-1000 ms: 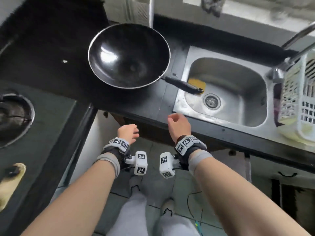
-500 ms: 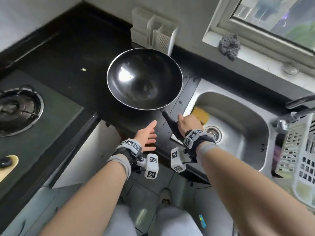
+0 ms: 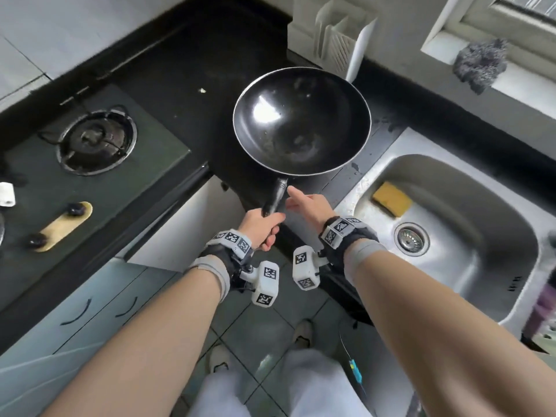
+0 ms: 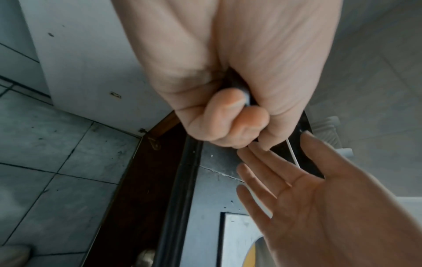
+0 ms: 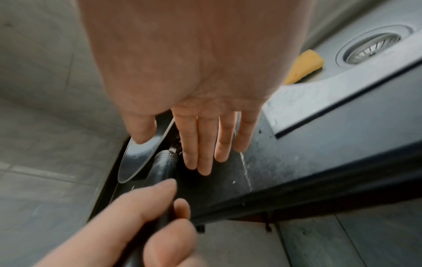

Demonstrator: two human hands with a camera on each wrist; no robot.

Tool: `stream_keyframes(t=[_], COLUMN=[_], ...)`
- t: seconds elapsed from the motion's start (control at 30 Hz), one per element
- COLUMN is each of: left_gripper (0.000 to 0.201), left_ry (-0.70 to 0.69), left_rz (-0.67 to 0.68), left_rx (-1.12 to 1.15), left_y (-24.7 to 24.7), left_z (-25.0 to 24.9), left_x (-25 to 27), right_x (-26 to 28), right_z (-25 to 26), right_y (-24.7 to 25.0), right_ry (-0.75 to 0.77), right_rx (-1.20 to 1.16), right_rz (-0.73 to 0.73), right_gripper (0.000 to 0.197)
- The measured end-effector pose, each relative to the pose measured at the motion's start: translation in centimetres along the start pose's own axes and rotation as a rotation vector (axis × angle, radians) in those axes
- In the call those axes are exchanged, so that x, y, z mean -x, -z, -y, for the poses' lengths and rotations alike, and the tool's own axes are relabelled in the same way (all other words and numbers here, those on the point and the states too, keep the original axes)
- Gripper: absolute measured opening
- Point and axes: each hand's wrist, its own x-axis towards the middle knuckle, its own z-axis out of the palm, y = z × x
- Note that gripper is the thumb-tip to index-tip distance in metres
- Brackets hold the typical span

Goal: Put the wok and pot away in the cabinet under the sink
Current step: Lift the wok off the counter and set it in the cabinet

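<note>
Wok handle now gripped by left hand, taken over from right hand, now open beside handle. Wok on desk left of sink; carry to cabinet next.

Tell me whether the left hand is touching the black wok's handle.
Touching. In the head view the left hand wraps the black wok's handle; the left wrist view shows curled fingers around it.
</note>
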Motion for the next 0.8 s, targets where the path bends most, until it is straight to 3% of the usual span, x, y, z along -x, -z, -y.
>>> stream_keyframes(t=[0.13, 0.27, 0.33, 0.43, 0.6, 0.8], left_gripper=[0.020, 0.024, 0.026, 0.023, 0.016, 0.014], left_ry=[-0.034, -0.055, -0.050, -0.038, -0.006, 0.096], left_rz=[-0.084, -0.072, -0.064, -0.051, -0.042, -0.059], left_rx=[-0.124, -0.115, -0.116, -0.122, -0.172, -0.264], left_y=[2.5, 6.7, 9.4, 14.4, 23.3, 30.8], left_z=[2.2, 4.4, 6.3, 10.5, 16.8, 23.3], left_x=[2.0, 4.7, 6.4, 9.3, 14.9, 19.8], right_x=[0.3, 3.4, 5.0, 7.9, 13.4, 17.8], right_z=[-1.0, -0.1, 0.1, -0.2, -2.2, -5.3], right_y=[-3.8, -8.0, -11.0, -17.1, -28.5, -38.3], right_ry=[0.079, 0.108, 0.053, -0.057, -0.160, -0.226], right_rx=[0.007, 0.039, 0.007, -0.031, -0.197, -0.203], right_rz=[-0.012, 0.023, 0.070, 0.124, 0.096, 0.181], right_gripper=[0.084, 0.059, 0.059, 0.057, 0.033, 0.035])
